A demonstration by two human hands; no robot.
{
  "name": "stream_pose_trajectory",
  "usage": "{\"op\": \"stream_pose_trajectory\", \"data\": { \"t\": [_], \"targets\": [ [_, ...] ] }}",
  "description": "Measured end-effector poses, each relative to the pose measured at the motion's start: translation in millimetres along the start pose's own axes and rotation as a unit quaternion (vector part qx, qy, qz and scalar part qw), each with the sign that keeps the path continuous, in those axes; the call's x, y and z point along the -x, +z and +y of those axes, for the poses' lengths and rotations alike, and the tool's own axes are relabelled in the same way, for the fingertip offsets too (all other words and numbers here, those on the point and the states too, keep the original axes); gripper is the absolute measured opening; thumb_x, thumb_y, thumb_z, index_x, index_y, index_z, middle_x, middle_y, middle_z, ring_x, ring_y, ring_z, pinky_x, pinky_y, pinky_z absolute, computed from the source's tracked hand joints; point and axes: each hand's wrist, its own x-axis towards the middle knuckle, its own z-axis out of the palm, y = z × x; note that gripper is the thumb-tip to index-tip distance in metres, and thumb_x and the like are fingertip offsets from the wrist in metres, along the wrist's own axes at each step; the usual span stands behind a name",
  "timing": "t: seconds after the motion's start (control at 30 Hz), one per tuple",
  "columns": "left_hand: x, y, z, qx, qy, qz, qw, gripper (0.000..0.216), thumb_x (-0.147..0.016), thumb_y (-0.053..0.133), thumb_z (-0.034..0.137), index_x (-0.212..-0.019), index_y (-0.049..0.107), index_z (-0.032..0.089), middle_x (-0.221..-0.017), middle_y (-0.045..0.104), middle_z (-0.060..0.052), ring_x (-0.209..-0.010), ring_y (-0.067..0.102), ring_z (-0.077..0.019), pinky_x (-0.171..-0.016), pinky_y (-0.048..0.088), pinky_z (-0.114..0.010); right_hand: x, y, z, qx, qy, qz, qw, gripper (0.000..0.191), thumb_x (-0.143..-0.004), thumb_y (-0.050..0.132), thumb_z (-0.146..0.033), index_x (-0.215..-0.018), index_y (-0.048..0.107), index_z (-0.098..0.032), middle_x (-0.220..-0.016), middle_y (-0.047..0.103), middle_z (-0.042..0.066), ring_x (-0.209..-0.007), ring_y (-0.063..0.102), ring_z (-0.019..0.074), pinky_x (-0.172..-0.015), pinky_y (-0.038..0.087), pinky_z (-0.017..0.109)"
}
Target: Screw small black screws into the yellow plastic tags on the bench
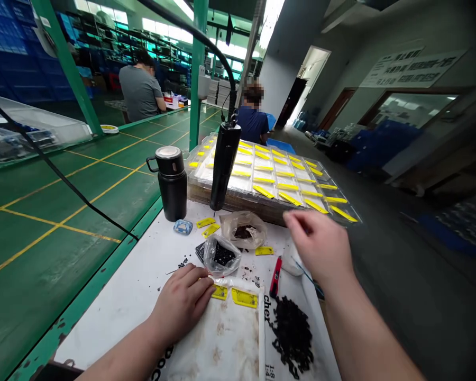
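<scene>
My left hand (184, 299) lies on the white table with its fingers curled against a small yellow part (220, 292) at the top of a stained white pad (222, 344). A second yellow part (244, 298) sits just to the right of it. Raised above the table, my right hand (321, 246) has its fingertips pinched together near the front edge of a clear tray (341, 203) filled with several yellow parts. What the pinch holds is hidden. A red-handled tool (275, 276) lies below that hand.
Two clear plastic bags (232, 243) of dark small pieces, loose yellow parts (206, 225) and a pile of black bits (291, 333) lie on the table. A black flask (171, 182) and a hanging black power tool (224, 164) stand behind. Two people sit farther back.
</scene>
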Motion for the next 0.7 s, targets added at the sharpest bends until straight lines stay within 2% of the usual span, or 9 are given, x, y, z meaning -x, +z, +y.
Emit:
{"op": "stream_pose_trajectory", "data": {
  "t": [0.07, 0.13, 0.27, 0.4, 0.53, 0.63, 0.7],
  "targets": [
    [-1, -1, -2, 0.007, -0.01, 0.026, 1.0, 0.015, -0.108, 0.062, 0.021, -0.113, 0.076, 0.022, -0.109, 0.077, -0.007, -0.095, 0.07, -0.0215, -0.083, 0.059, -0.036, -66, -5, -3, 0.033, 0.024, -0.016, 0.999, 0.03, -0.109, 0.061, -0.046, -0.104, 0.082, -0.024, -0.11, 0.082, 0.008, -0.105, 0.074, 0.028, -0.094, 0.056, 0.039],
    [-1, -2, -4, 0.01, -0.016, 0.05, 0.999, 0.015, -0.107, 0.062, 0.021, -0.111, 0.076, 0.022, -0.106, 0.076, -0.007, -0.093, 0.07, -0.0206, -0.081, 0.06, -0.035, -124, 2, -2, 0.062, 0.053, -0.053, 0.995, 0.025, -0.107, 0.066, -0.042, -0.104, 0.08, -0.021, -0.108, 0.081, 0.009, -0.103, 0.074, 0.0263, -0.093, 0.058, 0.039],
    [2, -3, -3, 0.018, -0.02, 0.077, 0.997, 0.014, -0.107, 0.062, 0.021, -0.108, 0.076, 0.021, -0.101, 0.076, -0.008, -0.09, 0.069, -0.0198, -0.08, 0.06, -0.035, -202, 27, 6, 0.132, 0.101, -0.111, 0.98, 0.034, -0.106, 0.071, -0.05, -0.119, 0.074, -0.019, -0.123, 0.076, 0.008, -0.111, 0.073, 0.0226, -0.103, 0.061, 0.046],
    [2, -4, -2, 0.029, -0.019, 0.081, 0.996, 0.012, -0.105, 0.063, 0.019, -0.106, 0.074, 0.021, -0.097, 0.075, -0.007, -0.086, 0.068, -0.0202, -0.077, 0.059, -0.036, -248, 46, 12, 0.207, 0.135, -0.159, 0.956, 0.036, -0.105, 0.073, -0.047, -0.126, 0.072, -0.018, -0.133, 0.073, 0.01, -0.121, 0.071, 0.0255, -0.107, 0.061, 0.05],
    [-2, -2, -3, 0.037, -0.021, 0.076, 0.996, 0.011, -0.104, 0.062, 0.019, -0.102, 0.073, 0.02, -0.092, 0.073, -0.007, -0.083, 0.067, -0.02, -0.073, 0.057, -0.035, -280, 66, 18, 0.245, 0.155, -0.195, 0.937, 0.036, -0.104, 0.075, -0.046, -0.125, 0.072, -0.017, -0.134, 0.073, 0.01, -0.121, 0.071, 0.0256, -0.108, 0.061, 0.051],
    [-4, -1, -4, 0.058, -0.031, 0.074, 0.995, 0.01, -0.103, 0.063, 0.017, -0.098, 0.071, 0.021, -0.09, 0.071, -0.006, -0.081, 0.066, -0.0192, -0.071, 0.054, -0.033, -296, 80, 25, 0.243, 0.158, -0.209, 0.934, 0.032, -0.104, 0.076, -0.045, -0.12, 0.074, -0.017, -0.126, 0.075, 0.01, -0.115, 0.073, 0.0242, -0.103, 0.063, 0.047],
    [-5, -1, -5, 0.074, -0.039, 0.075, 0.994, 0.01, -0.102, 0.063, 0.015, -0.096, 0.069, 0.02, -0.087, 0.069, -0.006, -0.079, 0.064, -0.0188, -0.07, 0.052, -0.032, -302, 87, 30, 0.231, 0.136, -0.201, 0.942, 0.031, -0.104, 0.076, -0.045, -0.118, 0.074, -0.017, -0.122, 0.075, 0.009, -0.109, 0.074, 0.0226, -0.098, 0.064, 0.044]
  ]
}}
